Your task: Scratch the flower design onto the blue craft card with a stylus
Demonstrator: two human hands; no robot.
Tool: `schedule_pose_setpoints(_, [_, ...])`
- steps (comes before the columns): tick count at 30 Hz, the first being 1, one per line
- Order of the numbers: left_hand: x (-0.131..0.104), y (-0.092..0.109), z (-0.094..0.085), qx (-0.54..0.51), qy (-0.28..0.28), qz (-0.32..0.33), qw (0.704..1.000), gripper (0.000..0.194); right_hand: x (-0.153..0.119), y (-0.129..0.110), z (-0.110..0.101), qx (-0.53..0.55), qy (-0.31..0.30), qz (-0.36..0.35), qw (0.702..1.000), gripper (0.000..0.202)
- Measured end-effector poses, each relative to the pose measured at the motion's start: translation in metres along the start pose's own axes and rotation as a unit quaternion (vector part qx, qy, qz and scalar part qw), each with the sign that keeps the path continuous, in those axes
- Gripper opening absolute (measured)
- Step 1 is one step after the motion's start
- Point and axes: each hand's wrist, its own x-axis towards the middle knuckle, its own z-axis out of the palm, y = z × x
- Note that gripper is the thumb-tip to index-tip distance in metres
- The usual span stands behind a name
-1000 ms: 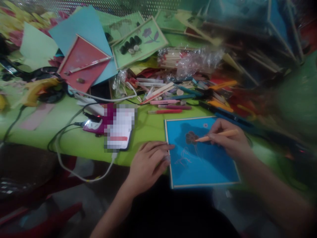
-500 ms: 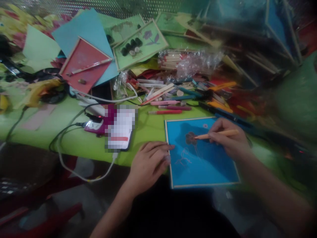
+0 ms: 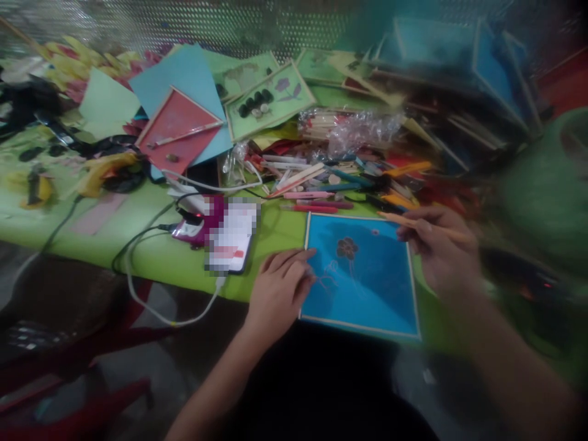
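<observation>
Pinched between the thumb and fingers of your right hand (image 3: 443, 251) is an orange pen (image 3: 392, 218), its tip pointing left beside the far right corner of the blue board (image 3: 367, 315); you can't tell from this view whether it touches. Your left hand (image 3: 279, 288) lies with its fingertips over the board's left edge, and whether it pinches that edge is hidden. The board sits right in front of you at the near side of the green table (image 3: 281, 231), edged with pale strips. On it you have a dark flower drawing (image 3: 347, 248), with fainter lines to its left and below.

Left of the board is your phone (image 3: 236, 233), screen pixelated, a white cable (image 3: 197, 318) running from its near end. Just past the board lie a red pen (image 3: 316, 209) and a pink pen (image 3: 307, 195). Farther off, you have a red framed board (image 3: 184, 142) and a green framed board (image 3: 275, 122) bearing dark and pale stones, then a perforated backdrop (image 3: 298, 27).
</observation>
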Motion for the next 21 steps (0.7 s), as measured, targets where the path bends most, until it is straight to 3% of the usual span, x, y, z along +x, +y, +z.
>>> schedule_pose_setpoints(11, [-0.001, 0.01, 0.013, 0.039, 0.049, -0.04, 0.997, 0.011, 0.003, -0.003, -0.002, -0.062, 0.031, 0.033, 0.997, 0.003])
schedule_pose_setpoints(16, [-0.002, 0.013, 0.017, 0.047, 0.071, -0.048, 0.995, 0.01, -0.001, -0.006, 0.002, -0.08, 0.003, 0.029, 0.996, 0.007])
schedule_pose_setpoints(21, [-0.005, 0.017, 0.019, 0.05, 0.085, -0.058, 0.993, 0.012, 0.002, 0.004, 0.002, -0.031, -0.031, 0.016, 0.999, 0.011])
